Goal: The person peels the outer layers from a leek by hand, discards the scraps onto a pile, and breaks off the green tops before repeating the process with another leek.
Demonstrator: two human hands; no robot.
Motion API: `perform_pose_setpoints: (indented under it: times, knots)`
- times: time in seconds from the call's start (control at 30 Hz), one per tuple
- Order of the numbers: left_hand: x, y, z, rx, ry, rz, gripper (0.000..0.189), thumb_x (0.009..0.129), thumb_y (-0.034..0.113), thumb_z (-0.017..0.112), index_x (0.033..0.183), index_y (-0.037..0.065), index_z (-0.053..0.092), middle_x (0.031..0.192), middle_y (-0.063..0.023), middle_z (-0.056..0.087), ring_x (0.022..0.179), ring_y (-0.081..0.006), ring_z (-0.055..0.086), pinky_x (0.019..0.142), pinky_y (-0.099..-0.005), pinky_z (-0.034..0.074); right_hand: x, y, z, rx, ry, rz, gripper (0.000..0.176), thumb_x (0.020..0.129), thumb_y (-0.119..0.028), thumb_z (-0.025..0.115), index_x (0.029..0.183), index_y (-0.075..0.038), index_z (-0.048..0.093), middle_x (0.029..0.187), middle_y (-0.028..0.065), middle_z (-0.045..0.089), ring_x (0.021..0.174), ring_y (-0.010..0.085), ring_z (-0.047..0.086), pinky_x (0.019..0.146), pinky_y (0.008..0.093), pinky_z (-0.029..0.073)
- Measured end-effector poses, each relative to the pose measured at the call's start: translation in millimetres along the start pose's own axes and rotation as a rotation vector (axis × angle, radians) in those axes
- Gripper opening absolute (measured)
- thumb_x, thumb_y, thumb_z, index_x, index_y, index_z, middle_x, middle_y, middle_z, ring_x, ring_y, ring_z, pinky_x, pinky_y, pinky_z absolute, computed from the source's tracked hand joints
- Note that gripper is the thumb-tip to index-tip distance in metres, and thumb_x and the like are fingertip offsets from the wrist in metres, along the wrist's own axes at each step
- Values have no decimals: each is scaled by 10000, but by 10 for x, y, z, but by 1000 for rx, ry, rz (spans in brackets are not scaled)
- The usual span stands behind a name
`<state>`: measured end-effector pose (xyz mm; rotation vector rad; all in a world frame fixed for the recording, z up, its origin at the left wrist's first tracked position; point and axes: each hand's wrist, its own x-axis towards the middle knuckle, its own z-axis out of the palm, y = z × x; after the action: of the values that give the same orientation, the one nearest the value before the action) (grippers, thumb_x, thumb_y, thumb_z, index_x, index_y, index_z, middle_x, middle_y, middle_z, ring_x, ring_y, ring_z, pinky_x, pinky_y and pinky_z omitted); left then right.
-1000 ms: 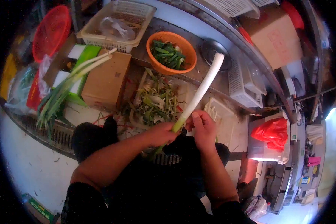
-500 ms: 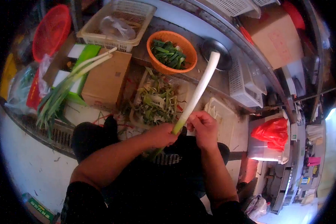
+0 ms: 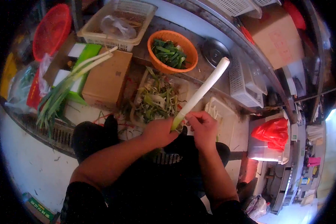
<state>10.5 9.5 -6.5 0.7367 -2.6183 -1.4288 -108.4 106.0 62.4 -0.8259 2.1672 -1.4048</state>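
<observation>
Leek (image 3: 208, 82), one, long, straight, white-shafted with a pale green lower end; held aslant on the near side of an orange, round, perforated plastic basket (image 3: 159, 66), its white cut tip leaning away to the right of that basket. Left hand (image 3: 160, 131), bare: fingers wrapped firmly about the green end of the leek, nearer the wearer than the basket. Right hand (image 3: 205, 128), bare: thumb and bent fingers drawn together at the leek's edge, just above the left hand; whether they pinch a layer cannot be told. Cut dark-green leaf pieces (image 3: 167, 54), a quantity, inside the basket. Loose heap of green and pale trimmings (image 3: 153, 99), directly on the near side of the basket. Brown cardboard box (image 3: 106, 80), to the left of the basket; bunch of slender green stalks with pale ends (image 3: 69, 83), laid over its top. Cream rectangular lattice plastic crate (image 3: 112, 44), beyond the box and left of the basket. Round, dark metal lid (image 3: 214, 50), to the right of the basket. Cream rectangular plastic tray (image 3: 229, 128), nearer the wearer and right of the basket.
</observation>
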Motion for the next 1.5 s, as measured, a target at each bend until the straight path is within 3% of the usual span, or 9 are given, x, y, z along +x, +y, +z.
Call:
perform_pose_setpoints:
  times: [0.13,0.2,0.3,0.57,0.73,0.87,0.97,1.17,1.5]
  knots:
    - [6,-19,27,17,6,15,421,768,316,650,1052,23,546,881,-189,652,822,-387,632,721,-483,503,13,62,19,37,4,5,105,859,-87,669,882,9,633,718,21,612,590,66,511,536,208,411]
    - [-3,11,-3,11,8,26,424,765,320,651,1054,28,548,877,-190,652,823,-386,632,723,-486,501,26,90,6,62,-5,30,106,856,-97,691,885,-4,652,784,19,646,698,75,567,649,227,479]
    - [-19,48,-50,-12,8,40,428,759,324,652,1061,39,549,875,-191,651,823,-387,631,727,-490,499,38,112,28,31,-15,-9,92,900,-95,606,886,-11,574,728,31,601,615,81,527,555,214,418]
    - [-3,-21,-6,-194,65,128,343,862,371,569,1052,85,576,853,-174,654,811,-381,628,714,-485,486,76,97,12,142,-174,-7,79,950,-95,498,906,-30,497,733,53,589,625,114,543,584,236,448]
    - [-27,25,-63,-272,34,68,416,952,447,402,1028,86,596,802,-153,648,783,-374,625,688,-478,473,83,151,0,161,-183,-19,65,949,-86,484,910,-34,481,754,68,590,637,127,555,590,241,457]
    - [27,-39,17,-248,123,101,456,958,472,377,1015,79,601,791,-154,646,778,-374,625,681,-474,469,63,170,4,254,-174,0,69,953,-84,469,896,-45,462,782,77,597,651,146,565,599,255,466]
    - [27,0,-63,-334,17,-3,386,964,384,419,1034,41,583,811,-169,627,749,-357,607,702,-469,467,22,163,14,313,-173,-33,76,959,-90,459,894,-50,457,820,87,603,668,156,576,608,264,472]
    - [164,-176,69,-504,99,-82,485,953,465,380,973,37,608,732,-157,610,735,-366,593,695,-448,458,-85,102,-3,366,-146,-79,93,962,-124,457,890,-64,458,882,110,606,685,168,586,620,269,475]
    - [231,-296,74,-1021,21,-88,442,980,404,355,894,28,571,609,-69,540,532,-165,510,537,-327,427,32,-223,-535,571,208,-266,90,947,-150,477,881,-88,478,797,101,584,656,192,554,557,309,467]
